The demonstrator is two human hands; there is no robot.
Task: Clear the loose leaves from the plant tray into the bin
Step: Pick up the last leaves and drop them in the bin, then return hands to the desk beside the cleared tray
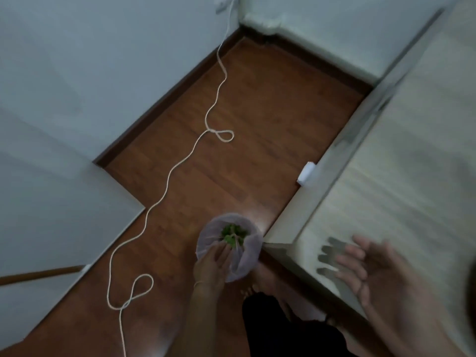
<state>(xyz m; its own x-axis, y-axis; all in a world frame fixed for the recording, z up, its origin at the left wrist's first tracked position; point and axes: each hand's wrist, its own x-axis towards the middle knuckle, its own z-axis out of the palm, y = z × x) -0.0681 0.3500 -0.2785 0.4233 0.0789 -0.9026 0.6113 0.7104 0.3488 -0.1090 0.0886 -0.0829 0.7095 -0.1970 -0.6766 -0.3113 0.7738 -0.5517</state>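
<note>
A small round bin [244, 256] lined with a pale bag stands on the wooden floor at the bottom centre. Green leaves [233, 234] lie inside it. My left hand [213, 261] reaches into the bin's near rim, its fingers spread just below the leaves and touching them. My right hand [365, 266] hovers, blurred, palm up with fingers apart and nothing in it, over the pale counter top [401, 181] at the right. No plant tray is in view.
A white cord [164, 191] snakes across the brown floor from the far wall to the near left. A small white block [306, 173] sits against the counter's base. My bare foot [262, 279] stands just beside the bin. White walls close in at left and back.
</note>
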